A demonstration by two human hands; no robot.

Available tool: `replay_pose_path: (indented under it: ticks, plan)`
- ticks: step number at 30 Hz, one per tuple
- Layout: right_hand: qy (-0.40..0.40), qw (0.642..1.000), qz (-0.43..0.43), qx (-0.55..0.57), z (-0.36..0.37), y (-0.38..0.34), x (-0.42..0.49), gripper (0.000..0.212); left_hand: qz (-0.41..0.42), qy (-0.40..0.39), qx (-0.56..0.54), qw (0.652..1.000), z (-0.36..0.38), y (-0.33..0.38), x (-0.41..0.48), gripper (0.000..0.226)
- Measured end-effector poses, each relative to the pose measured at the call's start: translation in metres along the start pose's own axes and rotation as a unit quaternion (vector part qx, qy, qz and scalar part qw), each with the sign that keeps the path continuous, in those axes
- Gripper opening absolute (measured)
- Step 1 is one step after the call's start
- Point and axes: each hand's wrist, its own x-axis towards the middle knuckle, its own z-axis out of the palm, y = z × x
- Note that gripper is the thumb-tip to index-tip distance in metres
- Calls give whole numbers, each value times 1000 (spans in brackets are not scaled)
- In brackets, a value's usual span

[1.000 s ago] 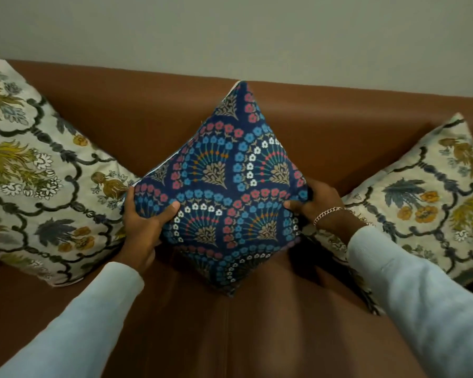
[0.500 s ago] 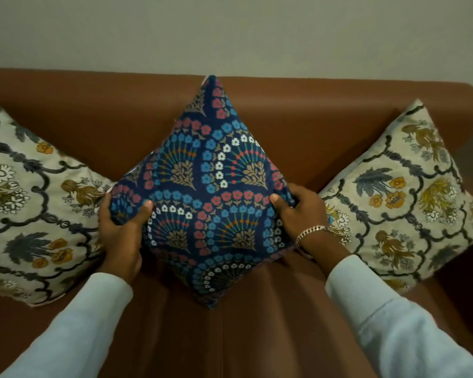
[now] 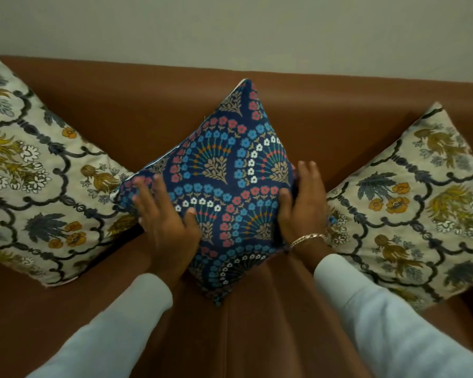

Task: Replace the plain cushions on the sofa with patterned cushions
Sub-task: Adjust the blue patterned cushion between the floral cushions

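A dark blue cushion [image 3: 230, 170] with red, blue and white flower fans stands on one corner in the middle of the brown sofa [image 3: 333, 118], leaning on the backrest. My left hand [image 3: 164, 216] lies flat on the front of its left corner with the fingers spread and blurred. My right hand [image 3: 303, 203], with a bracelet at the wrist, grips the right corner, thumb on the front and fingers along the edge. No plain cushion is in view.
Two cream cushions with a floral pattern lean on the backrest, one at the left [image 3: 38, 186] and one at the right [image 3: 410, 203], each close to the blue one. A pale wall [image 3: 230, 31] rises behind the sofa.
My left hand has let go of the cushion's left corner and come onto its front face with fingers spread. My right hand still holds the right corner. The cushion stays upright.
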Motion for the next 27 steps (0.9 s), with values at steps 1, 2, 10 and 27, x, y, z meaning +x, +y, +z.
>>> replay_pose_path:
  ticks: [1,2,10,27]
  plan:
    - [1,998,-55,-7,1,-15,-1,59,83,5,4,997,1,9,-6,80]
    - [-9,993,-112,-18,2,-29,3,60,159,2,3,987,4,21,-5,76]
    - [-56,980,-123,-147,-15,35,31,58,166,-44,206,963,32,34,17,65]
    - [-55,974,-174,-137,-14,-35,4,60,187,-122,256,941,-73,-52,63,74]
